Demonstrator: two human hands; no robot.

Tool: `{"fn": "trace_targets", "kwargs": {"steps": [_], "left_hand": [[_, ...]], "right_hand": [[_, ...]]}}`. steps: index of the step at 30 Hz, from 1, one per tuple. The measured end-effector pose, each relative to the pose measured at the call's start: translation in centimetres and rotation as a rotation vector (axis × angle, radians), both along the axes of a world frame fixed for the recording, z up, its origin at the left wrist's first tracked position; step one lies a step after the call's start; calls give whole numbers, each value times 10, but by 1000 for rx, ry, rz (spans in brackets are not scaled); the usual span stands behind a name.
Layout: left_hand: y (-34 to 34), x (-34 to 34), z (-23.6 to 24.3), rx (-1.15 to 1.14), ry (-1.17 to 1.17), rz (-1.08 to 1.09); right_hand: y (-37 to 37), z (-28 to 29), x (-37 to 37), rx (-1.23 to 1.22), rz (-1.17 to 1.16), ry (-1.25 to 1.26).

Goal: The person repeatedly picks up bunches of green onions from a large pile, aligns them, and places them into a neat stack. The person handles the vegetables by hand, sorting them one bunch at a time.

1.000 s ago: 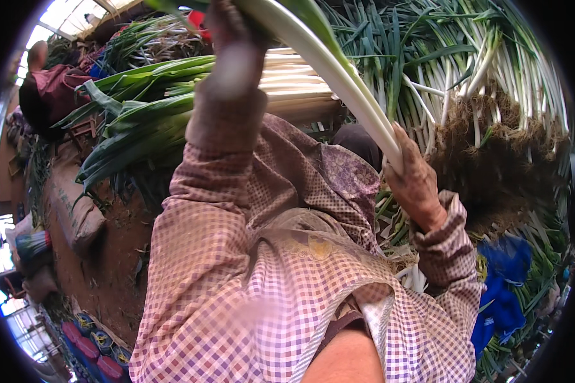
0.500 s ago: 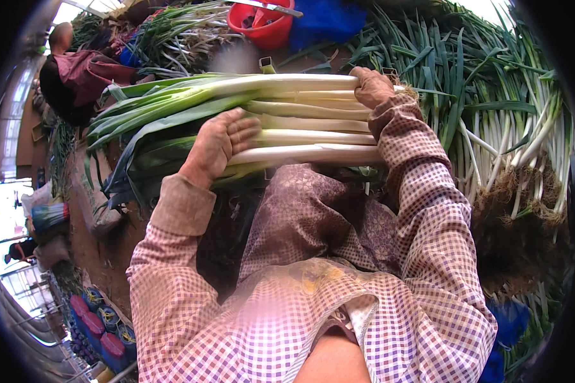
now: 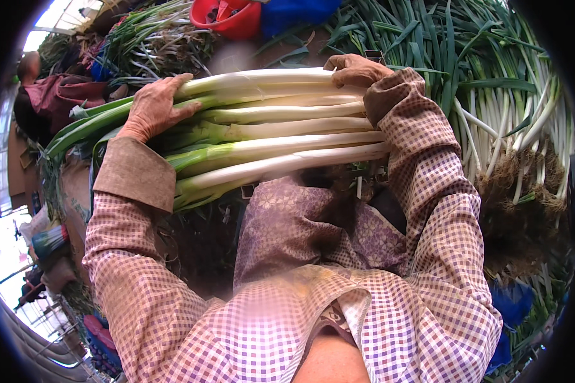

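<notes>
A bunch of leeks [image 3: 287, 124] lies crosswise before me, white shanks to the right and green leaves to the left. My left hand [image 3: 156, 107] grips the upper leeks where white turns to green, its thumb lying over them. At the other end my right hand [image 3: 359, 71] curls its fingers over the far edge of the white ends. Its palm and part of those ends are hidden by the hand and the cuff. The lower leeks lie slightly fanned out above my lap.
A large heap of leeks [image 3: 492, 96] with soil-covered roots spreads along the right. A red bucket [image 3: 233, 22] and blue plastic [image 3: 297, 18] stand at the back. More leeks [image 3: 153, 45] lie far left, near a person in dark red cloth [image 3: 64, 99].
My left hand has moved left and away from me, from the near leeks to the far ones, and now grips them. The right hand has shifted slightly left. The view has turned a little.
</notes>
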State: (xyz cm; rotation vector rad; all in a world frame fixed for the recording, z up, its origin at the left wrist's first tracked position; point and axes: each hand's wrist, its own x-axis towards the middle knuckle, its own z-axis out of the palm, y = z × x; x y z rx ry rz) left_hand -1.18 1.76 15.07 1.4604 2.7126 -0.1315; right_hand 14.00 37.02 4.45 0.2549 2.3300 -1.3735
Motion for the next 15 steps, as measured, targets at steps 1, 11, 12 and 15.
{"fn": "trace_targets", "kwargs": {"steps": [1,11,12,15], "left_hand": [[3,-5,3,1,-74,15],[18,-6,-50,-40,108,115],[18,-5,-53,-31,110,112],[22,-3,-55,29,167,96]], "right_hand": [[4,-5,-4,-40,-18,38],[-14,-57,19,661,-181,716],[-23,-56,20,622,-176,648],[-42,-52,16,641,-204,465]]}}
